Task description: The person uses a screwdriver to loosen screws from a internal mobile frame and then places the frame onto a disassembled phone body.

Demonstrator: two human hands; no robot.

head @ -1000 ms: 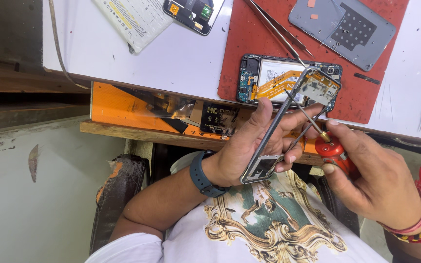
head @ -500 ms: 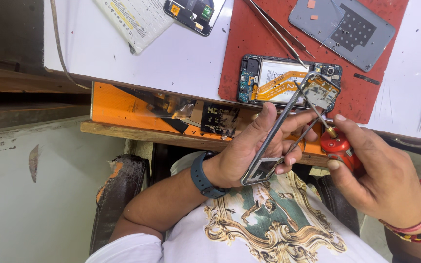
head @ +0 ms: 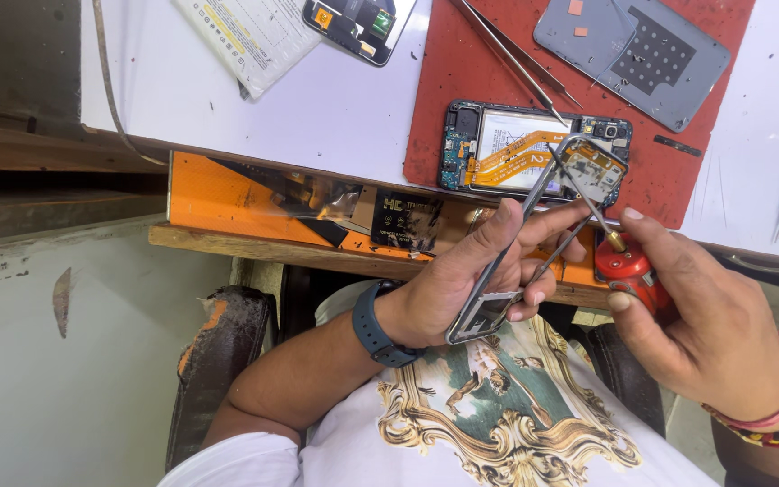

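Red screwdriver (head: 628,271) on phone frame (head: 534,225), white sheet (head: 250,32) top-left

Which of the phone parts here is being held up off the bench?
The thin phone frame, gripped edge-on in the left hand. The opened phone and grey back cover lie flat on the red mat.

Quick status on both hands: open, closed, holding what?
Left hand: closed around a phone frame, held edge-on and tilted.
Right hand: closed on a red-handled screwdriver, tip at the frame's upper end.
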